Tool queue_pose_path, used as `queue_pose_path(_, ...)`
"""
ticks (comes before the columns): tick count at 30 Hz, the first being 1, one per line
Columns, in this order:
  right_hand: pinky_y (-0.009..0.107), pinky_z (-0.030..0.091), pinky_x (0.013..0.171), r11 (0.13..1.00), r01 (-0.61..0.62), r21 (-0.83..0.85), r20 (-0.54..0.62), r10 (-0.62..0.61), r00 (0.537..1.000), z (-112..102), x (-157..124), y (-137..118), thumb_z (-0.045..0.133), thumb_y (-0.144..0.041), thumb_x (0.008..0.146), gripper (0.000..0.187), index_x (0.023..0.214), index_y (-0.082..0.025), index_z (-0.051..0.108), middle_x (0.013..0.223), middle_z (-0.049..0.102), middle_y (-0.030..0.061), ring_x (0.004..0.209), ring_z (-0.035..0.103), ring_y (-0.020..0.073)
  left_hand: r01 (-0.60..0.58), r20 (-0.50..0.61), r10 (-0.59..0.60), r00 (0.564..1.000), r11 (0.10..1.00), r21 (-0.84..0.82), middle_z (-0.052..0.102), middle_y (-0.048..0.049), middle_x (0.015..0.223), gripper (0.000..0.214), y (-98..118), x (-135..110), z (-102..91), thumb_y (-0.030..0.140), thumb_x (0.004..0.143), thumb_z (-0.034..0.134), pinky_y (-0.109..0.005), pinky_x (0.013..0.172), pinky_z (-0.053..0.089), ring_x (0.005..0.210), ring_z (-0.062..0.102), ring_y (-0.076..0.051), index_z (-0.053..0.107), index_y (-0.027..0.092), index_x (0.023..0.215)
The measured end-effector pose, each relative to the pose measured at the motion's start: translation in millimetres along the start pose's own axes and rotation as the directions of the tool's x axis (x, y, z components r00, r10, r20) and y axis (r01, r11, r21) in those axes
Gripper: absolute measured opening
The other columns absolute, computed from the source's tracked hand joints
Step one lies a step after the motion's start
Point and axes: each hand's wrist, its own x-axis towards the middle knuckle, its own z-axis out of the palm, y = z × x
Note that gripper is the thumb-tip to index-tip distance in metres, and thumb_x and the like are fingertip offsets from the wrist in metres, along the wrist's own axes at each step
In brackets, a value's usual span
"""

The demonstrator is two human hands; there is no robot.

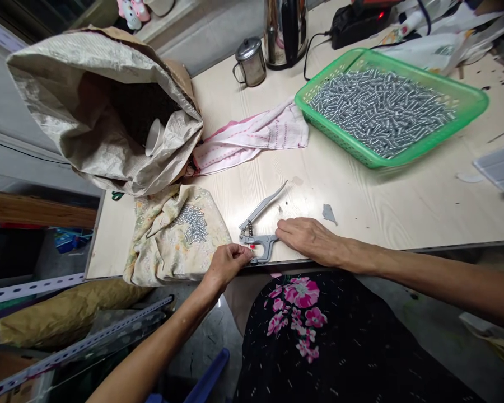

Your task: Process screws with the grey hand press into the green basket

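A grey pair of snap-fastener pliers [267, 248] is at the table's front edge, its long upper lever raised and its jaws apart. A spring and a small red part show near the jaws. My left hand [225, 264] has thumb and fingers pinched together at the jaw opening; whatever is between the fingertips is too small to make out. My right hand [308, 239] is closed over the end of the lower handle, its fingertips partly hidden. Left of the pliers, a small pile of short silvery metal pins [193, 225] rests on a crumpled floral cloth [163, 254].
A green plastic basket [372, 160] full of similar metal pieces stands at the right. An open sack [46, 73] with a white cup [154, 137] inside is at the left. Behind are a pink-white towel [256, 137], a metal mug [251, 62] and a kettle [283, 33].
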Motion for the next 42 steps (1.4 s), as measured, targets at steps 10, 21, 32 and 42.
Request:
queue_pose_path(10,0.032,0.044,0.074,0.995,-0.038,0.089,0.073,0.032,0.997,-10.9,0.4,3.6,0.037,-0.013,0.099,0.017,0.092,-0.017,0.053,0.096,0.056,0.0079,0.084,0.051,0.0185,0.034,0.055,-0.040,0.998,0.994,0.107,0.047,0.0037,0.048,0.042,5.9,7.0,-3.5,0.054,0.059,0.071,-0.023,0.049,0.025,0.049,0.037,-0.008,0.063,0.013,0.058)
queue_pose_path(21,0.058,0.036,0.099,0.954,-0.039,-0.296,0.041,0.053,0.998,-29.5,22.7,47.4,0.078,-0.071,0.061,0.092,0.130,-0.016,0.050,0.127,0.056,0.0185,0.118,0.047,0.0382,0.099,0.051,-0.102,0.993,0.993,0.062,0.050,0.0036,0.048,0.037,4.1,10.6,-4.1,0.049,0.057,0.076,-0.023,0.048,0.029,0.047,0.041,-0.009,0.065,0.014,0.060)
queue_pose_path(32,0.054,0.028,0.099,0.946,-0.040,-0.323,0.061,0.063,0.996,-34.2,16.7,34.4,0.073,-0.061,0.073,0.076,0.128,-0.015,0.050,0.110,0.063,0.0128,0.104,0.050,0.0316,0.083,0.072,-0.088,0.994,0.995,0.064,0.049,0.0037,0.049,0.039,1.1,12.4,-4.9,0.053,0.055,0.073,-0.023,0.048,0.029,0.047,0.040,-0.009,0.064,0.015,0.059)
queue_pose_path(42,0.055,0.027,0.101,0.951,-0.079,-0.300,0.028,0.091,0.995,-29.8,12.8,36.9,0.070,-0.063,0.075,0.076,0.129,-0.014,0.049,0.120,0.061,0.0158,0.109,0.049,0.0328,0.078,0.098,-0.082,0.992,0.996,0.046,0.050,0.0037,0.051,0.046,4.3,11.2,-5.6,0.056,0.051,0.076,-0.023,0.048,0.031,0.048,0.041,-0.008,0.063,0.014,0.062)
